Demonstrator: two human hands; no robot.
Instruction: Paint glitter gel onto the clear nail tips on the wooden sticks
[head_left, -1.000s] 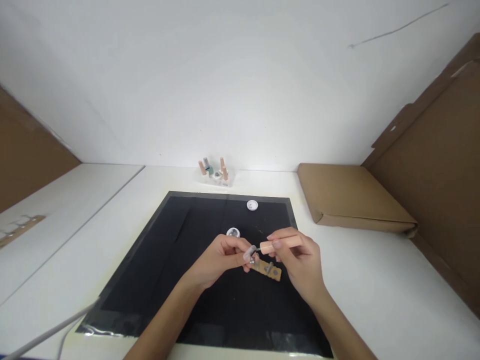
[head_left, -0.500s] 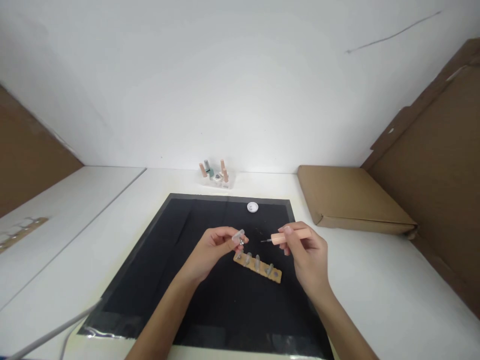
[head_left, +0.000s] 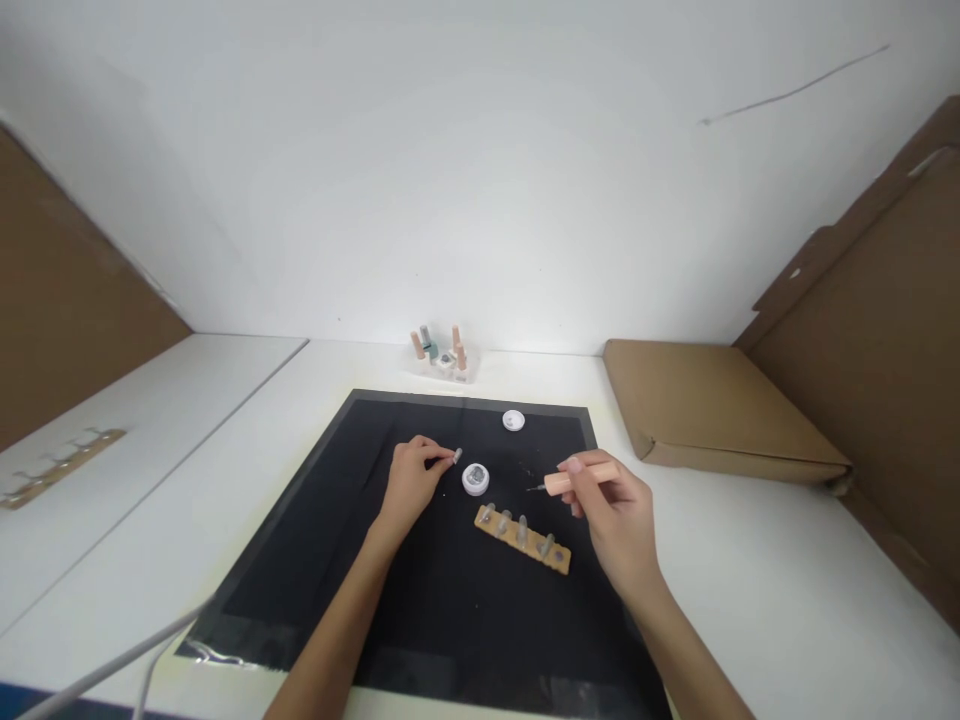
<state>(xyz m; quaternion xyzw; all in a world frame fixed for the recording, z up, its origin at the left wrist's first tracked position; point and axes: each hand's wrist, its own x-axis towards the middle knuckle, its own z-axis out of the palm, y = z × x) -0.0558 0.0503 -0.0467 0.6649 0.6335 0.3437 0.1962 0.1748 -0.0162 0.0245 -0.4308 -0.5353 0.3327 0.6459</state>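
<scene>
My left hand (head_left: 417, 475) pinches a small false nail tip (head_left: 457, 456) between thumb and fingers, low over the black mat (head_left: 420, 590). Just right of it stands a small round white pot (head_left: 475, 480) with grey, shiny contents. My right hand (head_left: 615, 510) is closed round the peach handle of a nail polish brush (head_left: 581, 478); its thin dark tip points left, apart from the pot. Between the hands, a wooden nail stand (head_left: 530, 548) lies slanted, bearing several clear-grey nail tips on its upper side. Farther back on the mat is a white lid (head_left: 513, 420).
A clear holder (head_left: 442, 372) with several peach-capped and grey-capped bottles is by the wall. At right lies a flat cardboard box (head_left: 724, 405). Another wooden nail stand (head_left: 64, 468) rests far left. A grey cable (head_left: 127, 655) crosses the front left corner.
My left hand has moved left and away with the nail tip, uncovering the white pot. The right hand still holds the brush in nearly the same place. The view has shifted slightly.
</scene>
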